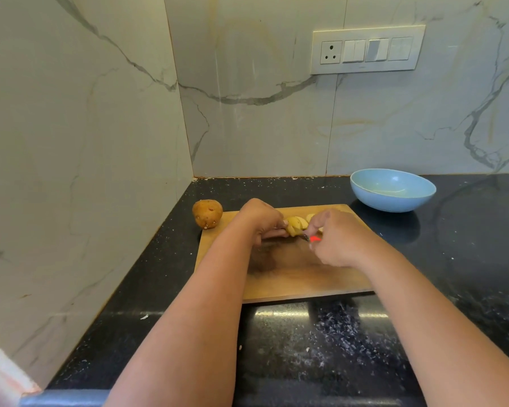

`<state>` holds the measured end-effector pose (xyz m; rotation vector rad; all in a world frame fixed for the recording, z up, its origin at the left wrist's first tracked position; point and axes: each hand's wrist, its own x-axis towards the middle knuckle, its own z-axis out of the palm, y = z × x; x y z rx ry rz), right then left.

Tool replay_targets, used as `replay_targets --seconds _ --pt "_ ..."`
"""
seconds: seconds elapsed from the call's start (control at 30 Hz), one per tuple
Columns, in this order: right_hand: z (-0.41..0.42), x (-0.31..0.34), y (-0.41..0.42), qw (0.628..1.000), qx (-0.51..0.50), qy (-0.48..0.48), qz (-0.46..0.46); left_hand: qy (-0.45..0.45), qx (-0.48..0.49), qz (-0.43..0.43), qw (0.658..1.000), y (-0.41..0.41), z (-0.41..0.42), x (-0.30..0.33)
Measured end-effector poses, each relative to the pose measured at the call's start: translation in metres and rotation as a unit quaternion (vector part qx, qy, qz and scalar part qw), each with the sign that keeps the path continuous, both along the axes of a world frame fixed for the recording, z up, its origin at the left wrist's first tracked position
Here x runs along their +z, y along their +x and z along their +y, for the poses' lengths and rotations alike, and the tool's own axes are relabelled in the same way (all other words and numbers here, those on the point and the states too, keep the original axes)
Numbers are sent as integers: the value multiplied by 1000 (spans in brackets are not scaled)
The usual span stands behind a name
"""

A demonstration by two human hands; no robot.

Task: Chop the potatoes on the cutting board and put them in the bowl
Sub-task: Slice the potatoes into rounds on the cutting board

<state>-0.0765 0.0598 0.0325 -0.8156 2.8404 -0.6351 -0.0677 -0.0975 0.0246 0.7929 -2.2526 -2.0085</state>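
both hands hide knife; blade unseen.

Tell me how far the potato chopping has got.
Done: a few slices lie on the cutting board. In hand: the left hand steadies the partly cut potato while the right hand grips the red-handled knife. Left: the whole potato, and filling the empty blue bowl.

White marble-veined wall tiles meet in a corner left of centre. A white switch panel sits upper right. The glossy black speckled counter fills the lower frame.
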Motion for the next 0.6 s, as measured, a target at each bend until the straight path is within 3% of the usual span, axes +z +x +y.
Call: replay_targets --seconds 0.1,0.3,0.43,0.6 --pt "19 6 -12 989 -13 -78 -129 23 -16 -2 1000 2 -3 1" --pt "38 -2 -20 977 -10 -120 -175 15 -8 -3 1000 0 -4 0" --pt "66 2 -26 939 -13 -181 -292 13 -6 -12 1000 -1 -8 0" --pt "77 4 -38 876 -20 -322 -359 1 -13 -12 1000 -1 -7 -2"
